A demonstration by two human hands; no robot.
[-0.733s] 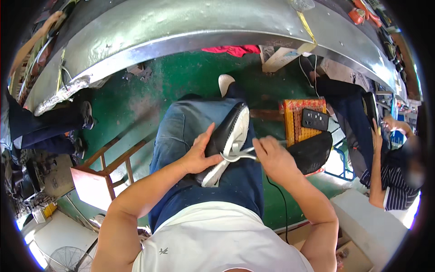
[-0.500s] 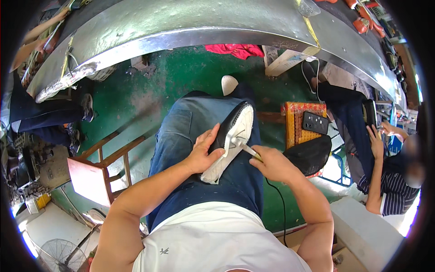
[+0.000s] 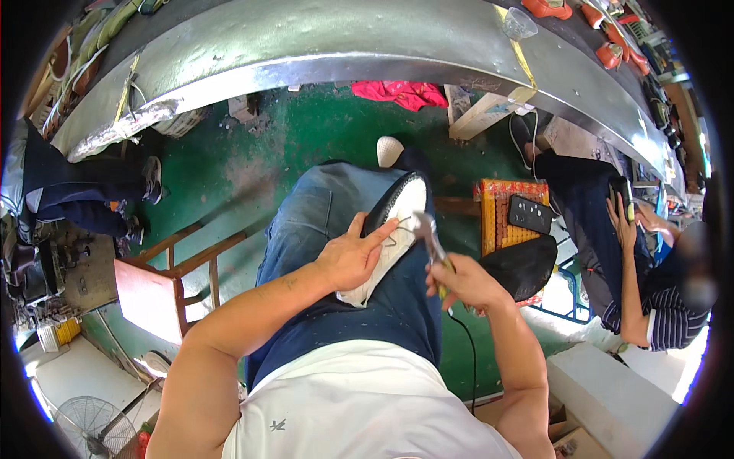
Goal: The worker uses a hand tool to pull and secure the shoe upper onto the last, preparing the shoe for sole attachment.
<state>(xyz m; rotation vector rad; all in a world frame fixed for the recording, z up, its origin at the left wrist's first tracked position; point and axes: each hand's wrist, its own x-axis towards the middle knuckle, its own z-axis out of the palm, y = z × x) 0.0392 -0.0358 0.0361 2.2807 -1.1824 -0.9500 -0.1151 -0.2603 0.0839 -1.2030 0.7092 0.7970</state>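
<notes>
A shoe with a black upper and a white sole (image 3: 391,229) lies on my lap, sole up, across my jeans. My left hand (image 3: 353,258) presses on the sole, with the forefinger stretched along it. My right hand (image 3: 463,281) is closed on the handle of a small hammer (image 3: 429,239). The hammer's metal head hovers just beside the sole, near my left fingertip. A thin pale lace or thread runs on the sole between the two hands.
A long curved metal workbench (image 3: 321,46) spans the top, with orange shoes at its far right. Beside my right knee stands a stool (image 3: 511,218) with a black device on it. A seated person (image 3: 642,268) is at the right. A wooden chair (image 3: 164,287) stands to my left.
My right hand has lifted off the sole and drawn back a little to the right, raising the hammer. My left hand has kept its hold on the shoe.
</notes>
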